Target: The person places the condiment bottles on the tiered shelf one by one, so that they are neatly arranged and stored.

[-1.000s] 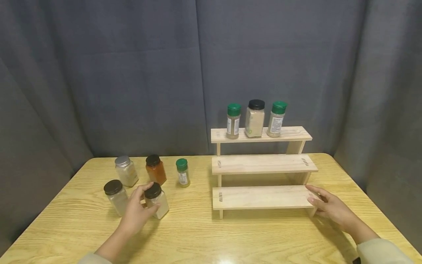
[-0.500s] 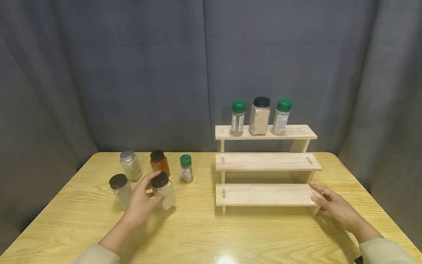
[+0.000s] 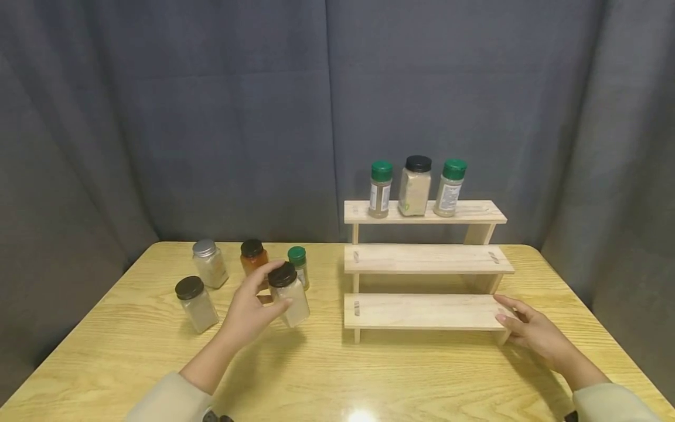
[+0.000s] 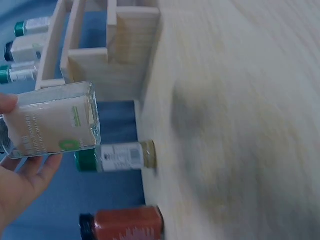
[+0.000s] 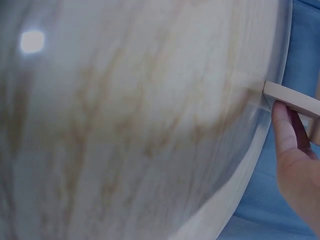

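Observation:
My left hand grips a clear square spice jar of pale powder near its black lid. The jar is lifted off the table and tilted. In the left wrist view the jar shows a green mark and printed lettering on its side. My right hand holds the right end of the bottom step of a three-tier wooden spice rack. Seen from the right wrist, the thumb and fingers of that hand are at the end of the wooden board.
On the table's left stand a silver-lidded jar, a black-lidded pale jar, an orange-red jar and a green-capped bottle. The rack's top tier bears two green-capped bottles and a black-lidded jar. Grey curtains hang behind.
My left hand has raised the black-lidded jar from the table and carried it right, in front of the green-capped bottle. My right hand stays at the rack. The head view has shifted slightly.

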`<state>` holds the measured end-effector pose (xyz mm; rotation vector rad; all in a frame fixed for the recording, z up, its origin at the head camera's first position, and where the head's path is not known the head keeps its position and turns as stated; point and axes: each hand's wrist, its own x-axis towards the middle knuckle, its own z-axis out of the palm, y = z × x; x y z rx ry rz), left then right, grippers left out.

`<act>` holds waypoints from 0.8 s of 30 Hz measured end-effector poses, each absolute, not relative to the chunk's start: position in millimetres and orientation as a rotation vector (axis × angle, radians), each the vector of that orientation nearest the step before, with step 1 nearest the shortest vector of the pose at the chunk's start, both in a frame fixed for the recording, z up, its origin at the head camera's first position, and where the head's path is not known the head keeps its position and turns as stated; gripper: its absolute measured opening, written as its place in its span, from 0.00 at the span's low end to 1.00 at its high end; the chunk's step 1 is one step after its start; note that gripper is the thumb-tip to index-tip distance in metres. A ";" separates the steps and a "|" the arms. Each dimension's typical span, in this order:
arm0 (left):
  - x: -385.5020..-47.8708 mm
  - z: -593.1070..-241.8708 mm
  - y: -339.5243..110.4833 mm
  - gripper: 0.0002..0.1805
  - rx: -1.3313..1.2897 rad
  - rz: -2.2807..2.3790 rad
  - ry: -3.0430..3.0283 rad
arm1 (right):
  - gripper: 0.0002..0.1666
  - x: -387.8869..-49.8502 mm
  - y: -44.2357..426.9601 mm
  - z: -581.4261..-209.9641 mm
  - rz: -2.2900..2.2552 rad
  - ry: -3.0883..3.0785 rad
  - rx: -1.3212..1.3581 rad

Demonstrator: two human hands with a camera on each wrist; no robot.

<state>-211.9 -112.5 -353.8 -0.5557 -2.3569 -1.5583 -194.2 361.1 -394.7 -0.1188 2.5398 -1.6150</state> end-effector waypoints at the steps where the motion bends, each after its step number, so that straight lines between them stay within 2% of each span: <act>1: -212.9 -352.2 -109.1 0.33 -0.567 -1.571 -2.352 | 0.37 -194.2 361.5 -394.8 -1.619 2.540 -0.121; 13: -199.7 -311.5 -68.2 0.33 -0.688 -1.633 -2.302 | 0.37 -194.0 359.4 -393.5 -1.653 2.544 -0.136; 24: -206.0 -298.5 -41.3 0.32 -0.776 -1.661 -2.258 | 0.37 -194.2 360.7 -394.7 -1.659 2.536 -0.122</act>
